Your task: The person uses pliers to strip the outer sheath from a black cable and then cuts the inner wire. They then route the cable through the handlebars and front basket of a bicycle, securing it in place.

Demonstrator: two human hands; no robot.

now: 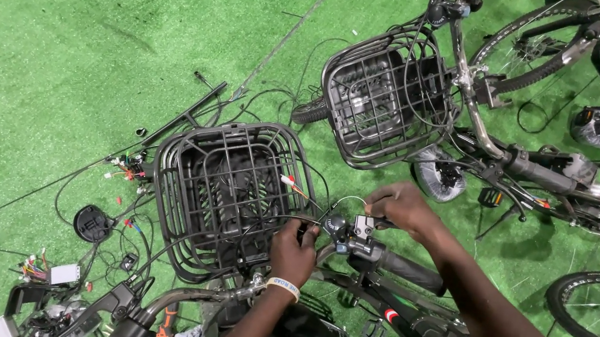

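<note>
Hands' grip pinched on handlebar control (356, 233), left hand (291, 252), right hand (399, 207), fingertips hidden

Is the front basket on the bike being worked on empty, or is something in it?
Empty: through the black wire basket only its mesh bottom shows; thin cables pass across its rim by the left hand.

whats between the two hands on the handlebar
In the head view, a small grey control unit clamped on the handlebar sits between the left hand and right hand.

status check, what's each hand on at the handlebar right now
Left hand gripping a thin black cable. Right hand pinching the small grey control unit on the black handlebar. Black wire basket close alongside.
</note>
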